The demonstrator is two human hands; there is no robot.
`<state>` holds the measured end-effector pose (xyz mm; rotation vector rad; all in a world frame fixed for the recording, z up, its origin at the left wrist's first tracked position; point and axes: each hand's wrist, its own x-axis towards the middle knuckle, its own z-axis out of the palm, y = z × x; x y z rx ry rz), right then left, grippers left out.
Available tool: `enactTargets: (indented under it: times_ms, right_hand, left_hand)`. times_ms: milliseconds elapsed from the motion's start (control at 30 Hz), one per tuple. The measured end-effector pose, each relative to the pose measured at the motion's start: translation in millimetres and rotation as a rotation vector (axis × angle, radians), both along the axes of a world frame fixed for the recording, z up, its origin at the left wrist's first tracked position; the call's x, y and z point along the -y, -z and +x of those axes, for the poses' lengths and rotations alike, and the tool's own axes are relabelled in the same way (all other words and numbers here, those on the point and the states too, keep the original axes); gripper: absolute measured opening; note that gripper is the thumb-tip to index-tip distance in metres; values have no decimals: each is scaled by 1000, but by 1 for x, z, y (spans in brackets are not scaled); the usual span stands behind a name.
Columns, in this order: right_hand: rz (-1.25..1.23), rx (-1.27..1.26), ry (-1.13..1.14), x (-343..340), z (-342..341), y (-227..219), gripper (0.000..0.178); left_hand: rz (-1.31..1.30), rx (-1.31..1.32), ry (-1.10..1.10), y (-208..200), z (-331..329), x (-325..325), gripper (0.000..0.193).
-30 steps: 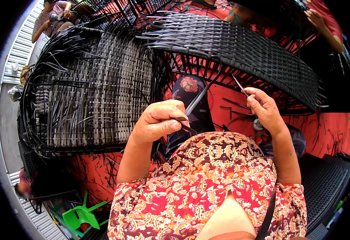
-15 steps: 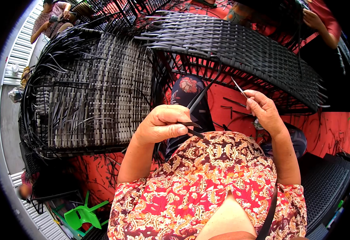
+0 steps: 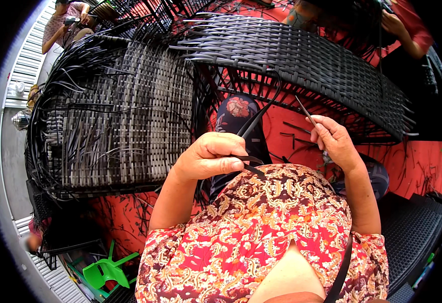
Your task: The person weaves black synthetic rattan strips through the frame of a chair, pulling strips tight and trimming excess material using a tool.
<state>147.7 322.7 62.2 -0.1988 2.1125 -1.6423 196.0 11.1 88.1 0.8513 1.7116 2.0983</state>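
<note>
My left hand is closed in a pinch on black plastic weaving strips. Two short strip ends poke out past the thumb, and the longer part runs up to the front edge of a dark grey woven panel. My right hand grips a thin pointed metal tool, its tip slanting up and left toward the panel. The fingers hide most of the tool's handle, so its exact kind is unclear. Loose strip ends stick out at both ends of the panel.
Another woven piece in mottled grey, with many loose strips, stands to the left. Strip scraps lie on the red floor. A green plastic chair is at lower left. Co-workers' hands show at the upper right; another person sits upper left.
My left hand has shifted slightly right with the strips. The tool in my right hand has turned a little, its tip now slightly farther right. Both hands keep their hold.
</note>
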Motion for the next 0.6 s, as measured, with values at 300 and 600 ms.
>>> enactTargets:
  times_ms: [300, 600]
  right_hand:
    - [19, -58, -18, -2, 1, 0, 25]
    - [41, -168, 74, -11, -5, 1, 25]
  left_hand:
    - [-15, 16, 1, -1, 0, -1, 15]
    - [-94, 88, -136, -6, -5, 5, 10]
